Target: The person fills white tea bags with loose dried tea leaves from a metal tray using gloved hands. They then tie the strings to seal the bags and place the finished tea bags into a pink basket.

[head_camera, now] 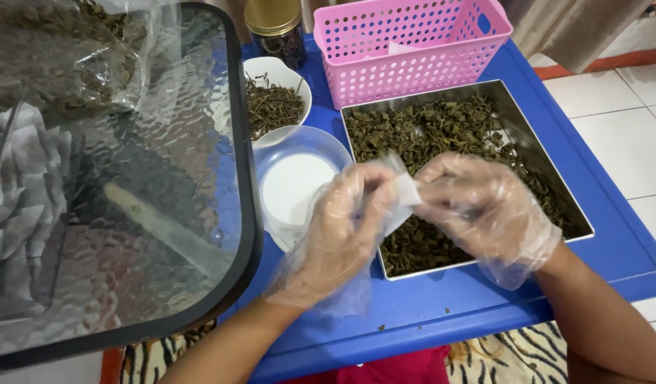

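Observation:
Both my hands wear loose clear plastic gloves. My left hand point(339, 227) and my right hand point(484, 210) meet over the near corner of a steel tray point(580, 213) filled with dried dark green leaves point(442, 128). Between their fingertips they pinch a small white paper-like pouch point(402, 199). Whether anything is inside the pouch cannot be seen.
A pink perforated basket point(410, 53) stands behind the tray. Left of the tray sit a clear lidded bowl point(296, 178), a white bowl of dried stems point(275, 99) and a gold-lidded jar point(275, 28). All rest on a blue table point(612, 242). A textured glass tabletop point(129, 185) with a bag of leaves adjoins on the left.

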